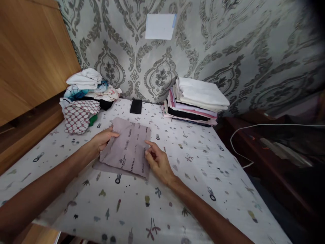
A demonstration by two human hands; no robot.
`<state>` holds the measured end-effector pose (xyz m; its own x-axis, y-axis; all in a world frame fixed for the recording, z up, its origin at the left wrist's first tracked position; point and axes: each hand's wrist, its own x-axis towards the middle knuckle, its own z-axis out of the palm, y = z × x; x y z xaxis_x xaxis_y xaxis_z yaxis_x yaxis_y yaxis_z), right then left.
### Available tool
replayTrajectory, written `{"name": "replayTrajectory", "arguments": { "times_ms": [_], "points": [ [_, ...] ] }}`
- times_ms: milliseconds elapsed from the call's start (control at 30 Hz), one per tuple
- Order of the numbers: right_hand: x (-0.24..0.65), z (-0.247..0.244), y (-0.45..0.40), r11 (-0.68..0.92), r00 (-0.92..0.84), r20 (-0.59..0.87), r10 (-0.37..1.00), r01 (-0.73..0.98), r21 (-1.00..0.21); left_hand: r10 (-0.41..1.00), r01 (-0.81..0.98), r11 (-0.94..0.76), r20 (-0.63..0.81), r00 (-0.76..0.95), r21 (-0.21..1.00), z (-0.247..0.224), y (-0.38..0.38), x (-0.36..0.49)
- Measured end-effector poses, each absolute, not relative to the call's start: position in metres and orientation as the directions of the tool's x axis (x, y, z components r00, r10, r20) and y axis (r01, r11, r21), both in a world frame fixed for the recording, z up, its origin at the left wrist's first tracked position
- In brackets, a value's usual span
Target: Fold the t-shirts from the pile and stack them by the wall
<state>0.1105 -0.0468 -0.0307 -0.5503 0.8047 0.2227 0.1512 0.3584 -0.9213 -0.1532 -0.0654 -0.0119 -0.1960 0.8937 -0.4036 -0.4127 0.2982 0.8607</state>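
A mauve garment (130,145) with rows of dark printed lettering lies folded into a rough rectangle on the patterned cloth. It is raised slightly on the left, where a lower layer shows along its front edge. My left hand (103,139) grips its left edge, thumb on top and the other fingers partly hidden underneath. At the right edge is my right hand (158,162), index finger stretched along the fabric and thumb close to the border. Its remaining fingers are curled in, and it appears to hold that edge.
A loose heap of clothes (82,101) sits at the back left beside a wooden cabinet (35,54). Toward the back right stands a neat stack of folded clothes (200,98). Between them lies a black phone-like object (136,106). A white cable (266,126) hangs at the right.
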Motion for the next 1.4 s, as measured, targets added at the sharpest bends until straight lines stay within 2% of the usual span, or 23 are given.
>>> {"name": "replayTrajectory", "arguments": {
  "times_ms": [100, 333, 567, 800, 900, 967, 1033, 1100, 1133, 1200, 1300, 1400],
  "points": [
    [0.100, -0.032, -0.049, 0.471, -0.600, 0.266, 0.755, 0.213, -0.856, 0.867, -0.404, 0.349, -0.455, -0.203, 0.845, -0.016, -0.071, -0.165],
    [0.079, -0.029, -0.052, 0.697, -0.625, 0.426, 0.654, 0.280, -0.660, 0.860, -0.388, 0.387, -0.479, -0.174, 0.836, -0.011, -0.078, -0.161],
    [0.072, -0.037, -0.051, 0.773, -0.710, 0.395, 0.582, 0.333, -0.540, 0.894, -0.302, 0.404, -0.443, -0.070, 0.863, 0.006, -0.091, -0.155],
    [0.073, -0.049, -0.058, 0.770, -0.752, 0.285, 0.594, 0.428, -0.474, 0.876, -0.207, 0.430, -0.462, -0.140, 0.879, 0.004, -0.097, -0.160],
    [0.074, -0.046, -0.059, 0.781, -0.783, 0.244, 0.572, 0.427, -0.456, 0.875, 0.006, 0.446, -0.435, -0.215, 0.895, 0.004, -0.100, -0.166],
    [0.072, -0.041, -0.055, 0.775, -0.782, 0.236, 0.577, 0.433, -0.460, 0.896, 0.332, 0.407, -0.301, -0.328, 0.851, 0.007, -0.102, -0.165],
    [0.066, -0.036, -0.046, 0.766, -0.767, 0.241, 0.594, 0.449, -0.460, 0.930, 0.694, 0.286, -0.018, -0.366, 0.661, 0.007, -0.102, -0.159],
    [0.054, -0.032, -0.034, 0.765, -0.759, 0.244, 0.604, 0.467, -0.444, 0.952, 0.896, 0.120, 0.208, -0.226, 0.427, 0.001, -0.099, -0.146],
    [0.047, -0.032, -0.028, 0.766, -0.759, 0.239, 0.606, 0.476, -0.431, 0.959, 0.933, 0.034, 0.252, -0.132, 0.359, -0.004, -0.096, -0.138],
    [0.034, -0.034, -0.014, 0.764, -0.765, 0.200, 0.612, 0.506, -0.402, 0.972, 0.936, -0.091, 0.236, 0.009, 0.339, -0.021, -0.088, -0.124],
    [0.023, -0.043, 0.004, 0.725, -0.741, 0.114, 0.661, 0.593, -0.352, 0.986, 0.915, -0.105, 0.158, 0.047, 0.388, -0.046, -0.076, -0.115],
    [0.024, -0.050, 0.013, 0.667, -0.679, 0.087, 0.729, 0.676, -0.315, 0.992, 0.913, -0.092, 0.111, 0.052, 0.398, -0.060, -0.069, -0.124]
  ]
}}
